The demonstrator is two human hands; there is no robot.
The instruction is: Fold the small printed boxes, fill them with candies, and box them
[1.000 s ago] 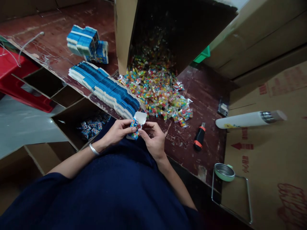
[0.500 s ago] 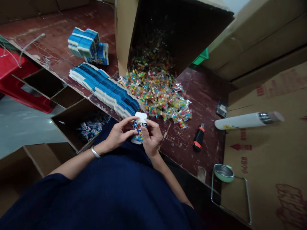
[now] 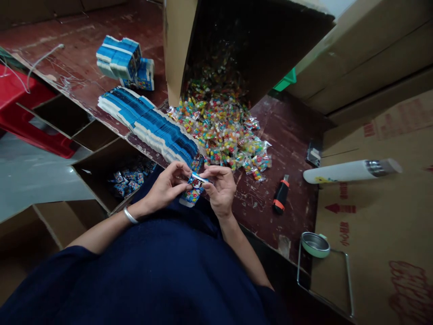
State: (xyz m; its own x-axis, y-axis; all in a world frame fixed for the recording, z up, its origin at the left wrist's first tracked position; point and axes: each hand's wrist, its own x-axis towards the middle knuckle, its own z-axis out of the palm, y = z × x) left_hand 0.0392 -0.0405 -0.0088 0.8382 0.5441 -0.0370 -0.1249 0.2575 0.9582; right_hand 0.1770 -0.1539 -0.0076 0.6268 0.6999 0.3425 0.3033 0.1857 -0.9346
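Observation:
Between my two hands is a small printed candy box (image 3: 192,192), blue with a colourful pattern, held just off the table's front edge. My left hand (image 3: 171,183) pinches its left side with thumb and fingers. At its top end, my right hand (image 3: 219,187) grips the flap, which is folded over and shows a white edge. Just beyond my hands lies a long row of flat blue-and-white boxes (image 3: 149,124). Beside that row, clear packets of colourful candies (image 3: 226,135) spill from a tipped cardboard box (image 3: 174,54).
Bundled flat boxes (image 3: 118,56) stand at the back left. A utility knife (image 3: 281,195) and a white flask (image 3: 338,172) are to the right, near a metal cup (image 3: 315,243). Below the left edge, a carton (image 3: 91,169) holds several filled boxes (image 3: 130,180). A red stool (image 3: 30,108) stands farther left.
The candy box's raised white top flap has been folded down. The box has tilted, and my right hand has shifted slightly right and round its top end.

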